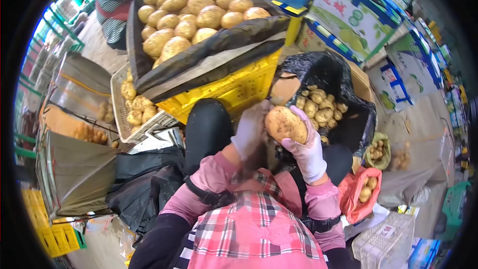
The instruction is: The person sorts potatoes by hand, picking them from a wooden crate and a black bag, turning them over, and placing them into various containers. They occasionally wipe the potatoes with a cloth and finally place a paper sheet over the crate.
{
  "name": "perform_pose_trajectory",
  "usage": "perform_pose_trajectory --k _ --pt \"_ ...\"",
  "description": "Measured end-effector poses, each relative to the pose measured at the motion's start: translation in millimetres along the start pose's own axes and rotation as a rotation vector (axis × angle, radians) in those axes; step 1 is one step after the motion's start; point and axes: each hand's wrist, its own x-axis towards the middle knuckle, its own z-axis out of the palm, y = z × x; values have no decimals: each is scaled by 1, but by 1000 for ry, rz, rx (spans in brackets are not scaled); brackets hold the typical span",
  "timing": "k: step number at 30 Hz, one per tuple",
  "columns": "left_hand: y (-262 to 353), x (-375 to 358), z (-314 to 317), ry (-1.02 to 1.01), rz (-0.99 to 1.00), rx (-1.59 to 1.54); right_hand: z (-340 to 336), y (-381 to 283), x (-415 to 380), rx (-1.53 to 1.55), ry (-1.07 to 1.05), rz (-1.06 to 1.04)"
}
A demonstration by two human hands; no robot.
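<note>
A large brown potato [287,125] with dark specks is gripped in my right hand [307,152], which wears a pale glove; thumb and fingers close round its right side. Just left of the potato is my left hand [250,128], also gloved, its fingers smeared by motion. Ahead of me stands a yellow crate [226,87] lined with dark cloth and heaped with large potatoes [185,29]. Beyond my right hand, a box lined with a black plastic bag [354,114] holds small potatoes [321,108].
At the left, a white basket [121,114] holds more potatoes. On my right are a red bag [352,201] and a green bag [386,142] of potatoes, with a white crate [386,239] nearer. Printed cartons [343,17] stand at the back. Another person's sleeve [112,7] shows at upper left.
</note>
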Motion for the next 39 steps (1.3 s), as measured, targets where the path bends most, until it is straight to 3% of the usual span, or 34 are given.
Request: perform_pose_trajectory --k 1,5,6,9,10,13,14,15,17,18,19,20,21,23,26,27,28,29,31,32,34,35,36,37,38,39 --pt "25 -3 9 55 -334 -618 0 -2 -1 106 -13 23" --pt "59 -5 9 -46 -382 -529 -3 8 1 -383 64 -228" --pt "75 -9 9 -62 -481 -543 -2 7 2 -489 69 -310" --pt "54 -8 17 -42 -172 -216 5 11 3 -263 141 -363" --pt "55 -7 17 -2 -43 -101 3 10 2 -346 120 -319" --pt "55 -5 18 -29 -73 -393 10 0 -4 -425 142 -316" --pt "57 -4 20 -41 -81 -348 14 -10 -7 -585 195 -348" --pt "64 -6 22 -39 -76 -292 9 -5 -5 -943 251 -554" --pt "72 -15 31 -5 -75 -260 6 0 -3 -1207 228 -745" --pt "76 -12 30 23 -37 -133 7 -7 -4 -1186 170 -723" --pt "69 -8 24 23 -151 -133 9 -12 -5 -1192 106 -693" --pt "32 -4 24 59 -88 -337 12 -19 -4 -1139 55 -626" --pt "18 -1 19 68 -128 -318 14 -21 -2 -1104 39 -621" --pt "56 -1 6 91 -213 -182 15 -28 1 -1093 -9 -635" --pt "79 1 -6 113 -404 -256 15 -20 8 -888 -89 -538" --pt "79 0 -10 -8 -305 -50 15 -15 14 -838 -111 -521" --pt "80 0 -7 57 -250 42 17 -10 21 -999 -130 -710" --pt "82 -2 -4 120 -203 131 19 -7 25 -992 -160 -706" --pt "68 1 -24 163 -284 229 26 -8 38 -985 -221 -703" --pt "63 -2 -28 228 -215 84 27 -9 45 -951 -258 -767" --pt "61 -7 -55 196 220 649 23 -9 57 -757 -312 -698" --pt "66 -10 -66 178 248 832 22 -8 62 -659 -334 -660" --pt "102 -14 -60 323 41 640 18 0 64 -370 -229 -498" --pt "137 -16 -55 462 -159 443 2 5 71 -466 -119 -518" --pt "142 -20 -59 629 -4 365 -8 9 76 -354 33 -414" --pt "150 -27 -72 721 111 557 -24 18 85 -245 173 -337"
